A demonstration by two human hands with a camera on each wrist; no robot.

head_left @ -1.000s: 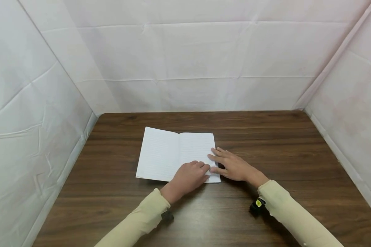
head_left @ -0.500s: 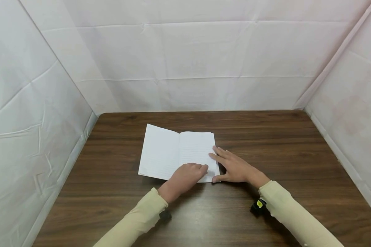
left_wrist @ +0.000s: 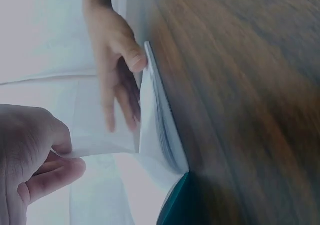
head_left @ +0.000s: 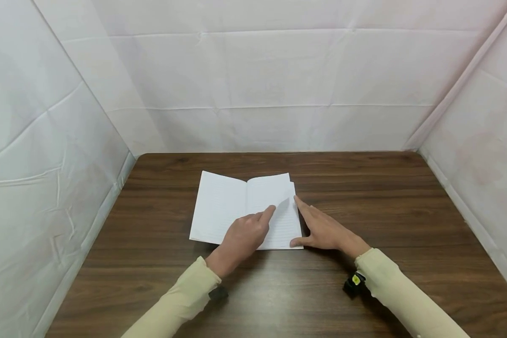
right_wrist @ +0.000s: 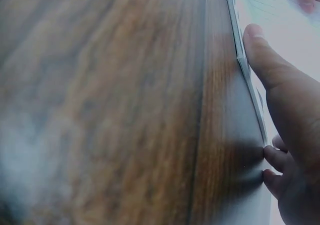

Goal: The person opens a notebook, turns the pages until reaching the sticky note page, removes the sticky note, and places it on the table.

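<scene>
lying open mid-table (head_left: 363,197), the notebook (head_left: 224,206) had one leaf partly lifted — pinched by the left hand (head_left: 242,237) — not yet turned over, while the right hand (head_left: 325,230), fingers straight, pressed its right edge.

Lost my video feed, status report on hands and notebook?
Left hand pinching a lifted page. Right hand bracing the open white lined notebook at its right edge. Nothing in the way.
</scene>
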